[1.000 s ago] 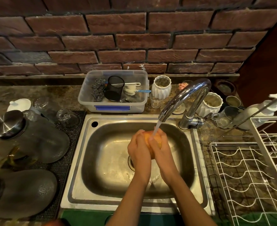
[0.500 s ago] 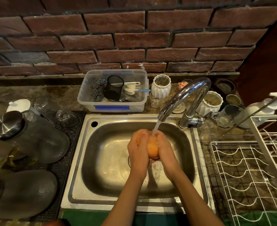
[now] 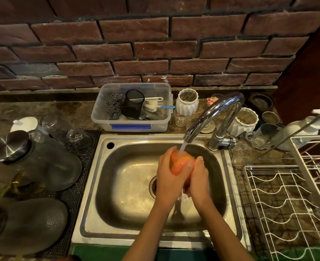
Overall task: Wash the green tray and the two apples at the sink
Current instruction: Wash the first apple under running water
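Over the sink basin: both hands hold one apple [image 3: 181, 163] under the running water.
Sink [image 3: 121, 219]: stainless steel basin, wet, with the drain partly hidden behind the left hand.
Faucet [image 3: 219, 108]: chrome gooseneck, its spout above the apple; a thin stream lands on top of the fruit.
Apple: orange-red, glossy with water, raised above the basin floor and pressed between the two palms.
Left hand [image 3: 169, 180]: wrapped around the left side of the apple, fingers curled over its back.
Right hand [image 3: 198, 179]: closed on the right side of the apple, thumb lying across its front face.
Green tray [image 3: 102, 252]: only a green edge shows at the bottom of the view, in front of the sink; whether it is the tray's rim cannot be told for certain.
Plastic tub [image 3: 132, 125]: behind the sink, holding steel scourers, a black mesh cup and brushes.
Dish rack [image 3: 287, 204]: white wire, right of the sink.
Left counter: dark glass jars lie on a black mat [image 3: 74, 193].
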### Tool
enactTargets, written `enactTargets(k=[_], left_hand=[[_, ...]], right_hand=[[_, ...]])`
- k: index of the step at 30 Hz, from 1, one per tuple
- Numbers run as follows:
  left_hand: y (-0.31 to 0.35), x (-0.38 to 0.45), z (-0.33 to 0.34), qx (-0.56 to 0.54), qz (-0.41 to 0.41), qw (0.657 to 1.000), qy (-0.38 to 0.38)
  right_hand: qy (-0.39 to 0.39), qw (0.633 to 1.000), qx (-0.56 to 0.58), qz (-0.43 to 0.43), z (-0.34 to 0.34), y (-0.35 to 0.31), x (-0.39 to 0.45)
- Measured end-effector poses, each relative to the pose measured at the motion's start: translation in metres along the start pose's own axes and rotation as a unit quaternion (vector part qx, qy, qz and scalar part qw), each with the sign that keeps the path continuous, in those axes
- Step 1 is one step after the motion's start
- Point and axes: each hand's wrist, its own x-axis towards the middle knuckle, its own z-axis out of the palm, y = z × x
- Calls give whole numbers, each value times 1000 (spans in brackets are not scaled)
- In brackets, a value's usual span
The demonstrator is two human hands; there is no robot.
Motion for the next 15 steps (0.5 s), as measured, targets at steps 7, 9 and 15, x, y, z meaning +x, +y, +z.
enactTargets(k=[7,9,15], left_hand=[[8,6,15,-71,-24,991,111],[11,10,17,-90,-51,984,142],[3,3,11,-48,-114,988,88]], right_hand=[[-49,991,-85,-90,-6,1,-6],[-64,984,-114,-123,-1,3,-11],[25,986,-84,-139,4,4,-11]])
